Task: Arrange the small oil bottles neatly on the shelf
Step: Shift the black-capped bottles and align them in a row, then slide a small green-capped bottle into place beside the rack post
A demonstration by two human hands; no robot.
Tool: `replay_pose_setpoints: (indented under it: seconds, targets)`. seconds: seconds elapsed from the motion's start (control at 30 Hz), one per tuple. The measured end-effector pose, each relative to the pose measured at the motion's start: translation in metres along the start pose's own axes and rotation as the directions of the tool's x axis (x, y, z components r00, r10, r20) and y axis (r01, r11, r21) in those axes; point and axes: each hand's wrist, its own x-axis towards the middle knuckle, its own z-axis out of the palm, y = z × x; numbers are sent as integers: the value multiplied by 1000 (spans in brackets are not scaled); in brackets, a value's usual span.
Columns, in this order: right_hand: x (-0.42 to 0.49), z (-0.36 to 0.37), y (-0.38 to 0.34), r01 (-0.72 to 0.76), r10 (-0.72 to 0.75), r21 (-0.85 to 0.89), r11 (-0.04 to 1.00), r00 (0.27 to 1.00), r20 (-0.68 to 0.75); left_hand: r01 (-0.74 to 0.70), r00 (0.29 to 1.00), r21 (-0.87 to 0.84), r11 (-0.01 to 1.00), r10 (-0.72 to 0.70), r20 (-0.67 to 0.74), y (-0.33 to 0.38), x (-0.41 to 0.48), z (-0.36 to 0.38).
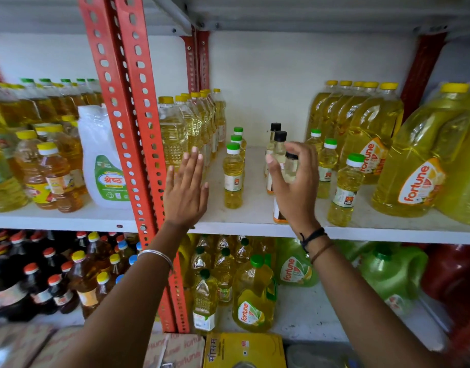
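Small oil bottles stand in rows on the white middle shelf [255, 216]. A row of three green-capped bottles [233, 179] runs front to back left of centre. Another green-capped row [345, 189] runs along the right. Between them stand black-capped bottles [279, 140]. My right hand [295, 187] is curled around the front black-capped bottle [291, 166], which stands on the shelf and is mostly hidden by my palm. My left hand [186, 187] is flat with its fingers apart, holding nothing, just left of the left green-capped row.
Tall yellow-capped bottles [186, 123] line the left of this bay. Large Fortune jugs [414, 179] crowd the right. A red slotted upright [127, 123] stands beside my left hand. More bottles fill the left bay and the lower shelf.
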Motion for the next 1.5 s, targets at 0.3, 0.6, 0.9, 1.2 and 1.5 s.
replay_pose_setpoints:
  seconds: [0.3, 0.6, 0.9, 1.2, 1.5]
  targets:
    - [3, 78, 14, -355, 348, -81, 931, 801, 488, -127, 988, 138, 982, 137, -66, -35, 0, 3]
    - [16, 94, 35, -339, 383, -178, 924, 796, 469, -141, 981, 117, 983, 155, -115, -37, -1, 5]
    - [18, 91, 30, -409, 432, -164, 898, 746, 506, -136, 984, 106, 985, 147, -105, -37, -1, 4]
    - [15, 96, 29, -372, 418, -191, 908, 794, 441, -135, 986, 92, 987, 143, -87, -36, -2, 4]
    - [6, 95, 24, -337, 366, -152, 929, 780, 507, -136, 987, 97, 986, 144, -76, -37, -2, 5]
